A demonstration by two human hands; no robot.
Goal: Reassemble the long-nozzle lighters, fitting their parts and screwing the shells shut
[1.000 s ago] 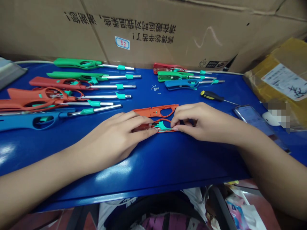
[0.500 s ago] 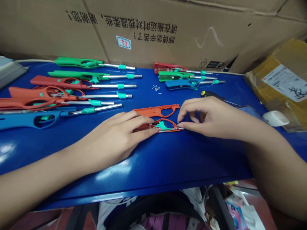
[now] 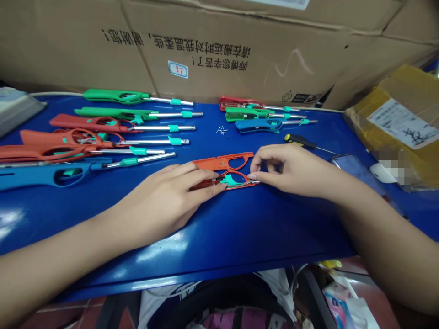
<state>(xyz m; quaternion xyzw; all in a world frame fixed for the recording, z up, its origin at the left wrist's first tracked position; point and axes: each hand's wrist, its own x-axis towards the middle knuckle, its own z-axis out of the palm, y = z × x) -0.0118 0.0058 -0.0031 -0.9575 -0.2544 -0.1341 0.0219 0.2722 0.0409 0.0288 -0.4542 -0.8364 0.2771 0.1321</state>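
Note:
An orange half casing of a long-nosed gas lighter [image 3: 240, 186] lies on the table with its inner parts exposed, including a green trigger [image 3: 230, 179]. My left hand [image 3: 174, 196] covers its handle end, thumb and fingers closed on it. At the nozzle end, my right hand [image 3: 277, 168] pinches thumb against forefinger at a thin wire running along the casing. The pinched tip itself is too small to make out. Just behind lies the matching orange casing half [image 3: 219, 162], its inside facing up.
Several long-nosed lighters [image 3: 113, 96] lie at the left, with smaller ones [image 3: 260, 124] at back right. Tiny screws [image 3: 222, 131] sit between them. A screwdriver [image 3: 302, 141], a phone [image 3: 356, 167] and a taped parcel [image 3: 380, 105] are right. A cardboard box [image 3: 206, 82] stands behind.
The view has shifted slightly. My right fingertips have moved slightly down toward the wire and closed more tightly; my left hand stays on the casing.

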